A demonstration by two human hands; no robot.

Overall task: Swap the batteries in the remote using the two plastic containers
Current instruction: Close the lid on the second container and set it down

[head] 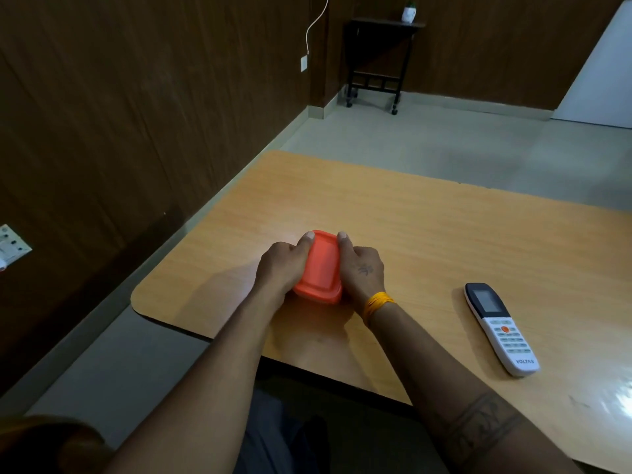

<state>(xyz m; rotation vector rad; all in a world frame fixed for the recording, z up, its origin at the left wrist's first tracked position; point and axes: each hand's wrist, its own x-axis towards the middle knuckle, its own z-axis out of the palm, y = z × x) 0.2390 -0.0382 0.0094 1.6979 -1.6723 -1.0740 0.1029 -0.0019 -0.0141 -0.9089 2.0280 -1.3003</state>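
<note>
An orange plastic container with its lid on rests on the wooden table, a little left of centre. My left hand grips its left side and my right hand grips its right side, thumbs hooked over the far rim. A white remote with a dark screen end lies face up to the right, apart from both hands. Only one container is in view. No batteries show.
The table's rounded left corner and near edge are close to my arms. A dark wood-panelled wall runs along the left. A small black side table with a white pot stands far back on the floor.
</note>
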